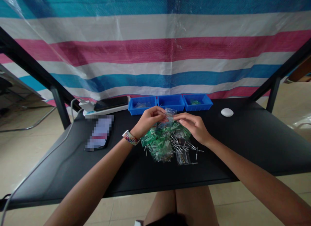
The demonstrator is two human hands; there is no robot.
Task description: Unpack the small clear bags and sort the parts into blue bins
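Plastic bag (170, 112) sits mid-frame, pinched by your left hand (150, 120) and touched by your right hand (195, 127), whose grip I can't tell, likely to steady it over the packet heap (157, 140), while blue bins (181, 107) bound you above and the table (243, 138) gives room centre-right, its front edge low in frame.

Looks like a small workshop: metal pins (177, 142) on a desk (243, 141), bins (171, 107) at twelve o'clock (stripy sheet (155, 51) behind).
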